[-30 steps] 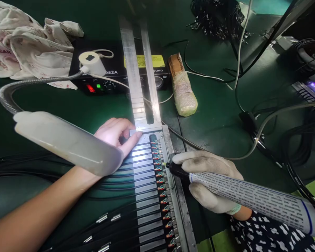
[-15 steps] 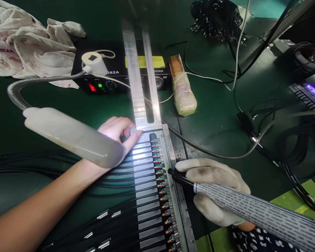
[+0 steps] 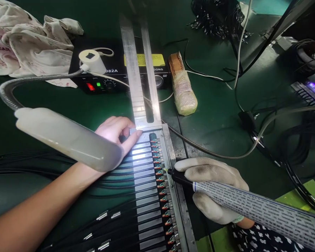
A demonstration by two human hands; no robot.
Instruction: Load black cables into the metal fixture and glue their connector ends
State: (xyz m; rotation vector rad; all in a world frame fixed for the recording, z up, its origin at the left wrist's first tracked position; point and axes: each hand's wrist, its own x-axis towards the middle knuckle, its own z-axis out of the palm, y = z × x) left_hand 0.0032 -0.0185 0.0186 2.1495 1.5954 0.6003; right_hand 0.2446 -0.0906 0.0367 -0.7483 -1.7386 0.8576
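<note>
My bare left hand point(image 3: 117, 131) pinches the upper left edge of a metal fixture point(image 3: 144, 157) between thumb and fingers. Black cables point(image 3: 141, 162) lie side by side across it, ending in small connectors point(image 3: 161, 178) with bare coloured wires. My right hand point(image 3: 216, 175), in a white glove, is wrapped round a large printed glue tube point(image 3: 241, 203) with a black nozzle. The tube is tilted, and its pale yellow-green tip point(image 3: 166, 170) is at one connector midway down the row; whether it touches is too small to tell.
A lamp point(image 3: 70, 140) on a bendable neck hangs over my left wrist. Behind stand a black control box point(image 3: 112, 84) and a taped block point(image 3: 185, 91). Cloth point(image 3: 28, 42) lies at the far left. A black cable bundle point(image 3: 215, 21) and loose cables point(image 3: 286, 157) lie to the right.
Both hands keep their grips, and the nozzle tip stays at about the same connector. The lamp appears slightly farther left, with a slight shift of the whole view.
</note>
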